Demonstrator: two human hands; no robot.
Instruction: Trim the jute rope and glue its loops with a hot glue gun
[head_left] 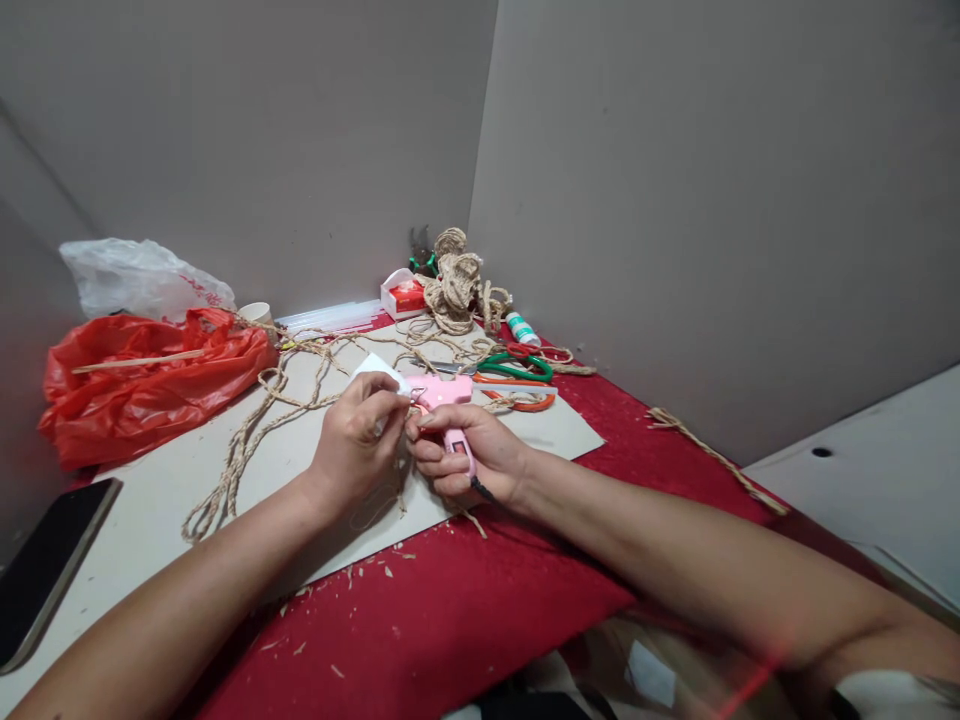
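Note:
My right hand (469,455) is wrapped round the handle of a pink hot glue gun (446,388), which has a glue stick (517,388) poking out of its back end. The gun's nozzle points left, toward my left hand (364,430). The fingers of that hand are pinched together close to the nozzle; what lies between them is too small to make out. A piece of white card (375,368) shows just behind these fingers, and I cannot tell whether they hold it. Braided jute rope (244,450) lies in loops left of my hands.
Behind the glue gun are green-handled scissors (517,365), orange-handled scissors (529,402) and a rope bundle (456,285). A red plastic bag (150,385) and a phone (52,570) lie at left. A pale board (555,430) covers part of the red cloth (420,620). Grey walls enclose the back.

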